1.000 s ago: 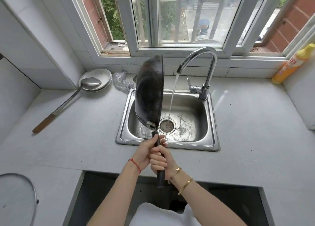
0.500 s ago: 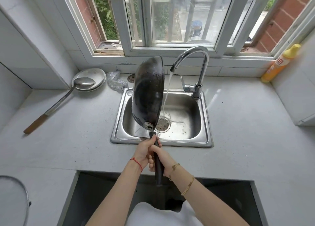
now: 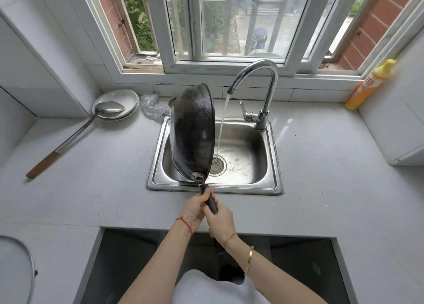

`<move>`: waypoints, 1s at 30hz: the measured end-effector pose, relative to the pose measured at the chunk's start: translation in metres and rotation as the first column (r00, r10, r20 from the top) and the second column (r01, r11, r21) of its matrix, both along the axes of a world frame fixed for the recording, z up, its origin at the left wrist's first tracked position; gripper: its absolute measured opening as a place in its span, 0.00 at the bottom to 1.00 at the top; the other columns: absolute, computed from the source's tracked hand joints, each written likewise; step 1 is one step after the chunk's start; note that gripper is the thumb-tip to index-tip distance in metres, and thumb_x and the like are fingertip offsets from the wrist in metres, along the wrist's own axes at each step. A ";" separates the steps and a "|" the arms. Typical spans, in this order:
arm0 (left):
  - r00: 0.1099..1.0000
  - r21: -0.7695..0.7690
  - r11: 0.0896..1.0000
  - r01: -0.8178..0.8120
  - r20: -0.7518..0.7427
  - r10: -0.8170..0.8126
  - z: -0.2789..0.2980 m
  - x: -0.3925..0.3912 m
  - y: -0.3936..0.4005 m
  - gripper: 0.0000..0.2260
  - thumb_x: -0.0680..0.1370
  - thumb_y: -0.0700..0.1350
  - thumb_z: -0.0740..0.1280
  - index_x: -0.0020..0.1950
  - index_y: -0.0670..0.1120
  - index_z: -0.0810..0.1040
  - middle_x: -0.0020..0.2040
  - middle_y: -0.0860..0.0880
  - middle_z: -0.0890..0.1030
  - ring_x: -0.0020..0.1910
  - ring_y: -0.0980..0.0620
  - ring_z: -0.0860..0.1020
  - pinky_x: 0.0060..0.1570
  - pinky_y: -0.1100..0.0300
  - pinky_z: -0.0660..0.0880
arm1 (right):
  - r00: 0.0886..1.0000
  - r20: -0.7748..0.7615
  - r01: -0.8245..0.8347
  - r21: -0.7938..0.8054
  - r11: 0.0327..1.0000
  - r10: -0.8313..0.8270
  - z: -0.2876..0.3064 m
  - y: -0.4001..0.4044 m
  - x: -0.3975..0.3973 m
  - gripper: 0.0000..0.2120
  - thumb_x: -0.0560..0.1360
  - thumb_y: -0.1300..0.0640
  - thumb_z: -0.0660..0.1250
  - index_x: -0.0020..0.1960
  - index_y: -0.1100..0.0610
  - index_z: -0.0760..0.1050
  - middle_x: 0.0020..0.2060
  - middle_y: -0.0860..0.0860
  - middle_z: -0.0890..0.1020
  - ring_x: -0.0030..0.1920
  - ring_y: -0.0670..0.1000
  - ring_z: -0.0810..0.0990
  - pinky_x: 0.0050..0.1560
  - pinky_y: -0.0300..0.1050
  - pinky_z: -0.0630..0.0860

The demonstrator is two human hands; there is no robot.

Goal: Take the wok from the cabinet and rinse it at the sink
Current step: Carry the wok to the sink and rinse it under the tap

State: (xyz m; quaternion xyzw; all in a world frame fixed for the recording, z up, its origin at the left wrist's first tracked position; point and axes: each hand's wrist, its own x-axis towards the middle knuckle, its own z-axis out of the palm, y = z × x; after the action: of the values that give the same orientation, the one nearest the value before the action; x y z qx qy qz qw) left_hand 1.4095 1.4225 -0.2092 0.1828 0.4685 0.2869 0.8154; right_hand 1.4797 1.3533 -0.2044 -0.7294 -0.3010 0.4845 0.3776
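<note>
A black wok [image 3: 192, 131] stands on edge over the left half of the steel sink [image 3: 274, 164], its dark underside facing me and its open side turned right toward the water. Both hands grip its black handle: my left hand [image 3: 195, 209] higher up, my right hand [image 3: 221, 220] lower down. The chrome tap [image 3: 263, 86] runs, and its stream falls just right of the wok's rim into the drain [image 3: 216, 165].
A metal ladle [image 3: 75, 134] with a wooden handle rests on stacked plates [image 3: 117, 104] at the back left. A crumpled mesh scourer [image 3: 151, 107] lies behind the sink. A yellow bottle [image 3: 369, 86] stands at the back right. A lid rim [image 3: 27, 258] shows at lower left.
The wok has tipped a little, so more of its underside faces me. My hands have shifted slightly on the handle. The water keeps running.
</note>
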 end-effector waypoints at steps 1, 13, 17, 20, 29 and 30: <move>1.000 0.005 1.000 -0.004 -0.011 0.004 -0.001 0.000 0.001 0.08 0.81 0.42 0.62 0.44 0.40 0.76 0.37 0.47 0.77 0.35 0.52 0.79 0.41 0.60 0.79 | 1.000 -0.019 -0.005 0.000 1.000 0.005 0.001 0.001 0.001 0.08 0.79 0.51 0.65 0.43 0.52 0.75 0.30 0.50 0.76 0.27 0.46 0.74 0.27 0.40 0.73; 0.948 0.191 0.975 0.115 -0.313 -0.050 0.000 -0.007 0.010 0.08 0.78 0.43 0.70 0.41 0.40 0.80 0.35 0.43 0.81 0.35 0.48 0.79 0.41 0.57 0.78 | 0.921 -0.387 0.009 -0.075 0.997 -0.038 0.009 0.008 -0.001 0.14 0.81 0.50 0.61 0.41 0.57 0.68 0.22 0.49 0.67 0.22 0.47 0.65 0.23 0.38 0.66; 0.937 0.221 0.966 0.132 -0.346 -0.049 -0.003 -0.002 0.009 0.09 0.77 0.44 0.71 0.41 0.39 0.81 0.35 0.43 0.81 0.37 0.46 0.79 0.45 0.54 0.78 | 0.912 -0.407 0.013 -0.077 0.997 -0.043 0.008 0.007 0.002 0.14 0.82 0.50 0.60 0.41 0.57 0.68 0.22 0.48 0.67 0.22 0.47 0.66 0.23 0.38 0.67; 0.931 0.235 0.959 0.155 -0.359 -0.062 -0.003 0.004 0.008 0.09 0.77 0.44 0.71 0.42 0.39 0.81 0.36 0.43 0.82 0.38 0.47 0.80 0.45 0.54 0.78 | 0.909 -0.413 0.024 -0.086 0.996 -0.058 0.006 0.007 0.008 0.14 0.82 0.50 0.60 0.41 0.57 0.68 0.23 0.49 0.67 0.22 0.47 0.66 0.23 0.38 0.67; 0.901 0.270 0.940 0.207 -0.427 -0.076 0.003 0.031 0.013 0.09 0.76 0.44 0.72 0.39 0.41 0.82 0.36 0.44 0.83 0.40 0.47 0.80 0.51 0.51 0.78 | 0.901 -0.427 0.046 -0.082 0.996 -0.077 0.004 0.010 0.032 0.15 0.82 0.51 0.59 0.40 0.57 0.66 0.23 0.50 0.66 0.22 0.47 0.64 0.22 0.38 0.66; 0.893 0.272 0.937 0.218 -0.443 -0.079 0.003 0.033 0.013 0.08 0.76 0.45 0.72 0.39 0.42 0.82 0.37 0.45 0.83 0.41 0.48 0.80 0.53 0.50 0.78 | 0.898 -0.432 0.050 -0.079 0.996 -0.080 0.004 0.010 0.034 0.15 0.82 0.51 0.59 0.39 0.57 0.66 0.24 0.50 0.65 0.22 0.47 0.64 0.22 0.38 0.65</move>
State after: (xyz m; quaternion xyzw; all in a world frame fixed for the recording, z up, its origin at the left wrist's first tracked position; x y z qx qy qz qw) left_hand 1.4424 1.4359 -0.2067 0.4039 0.5674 0.2469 0.6737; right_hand 1.5140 1.3634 -0.2002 -0.6246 -0.1686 0.6318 0.4269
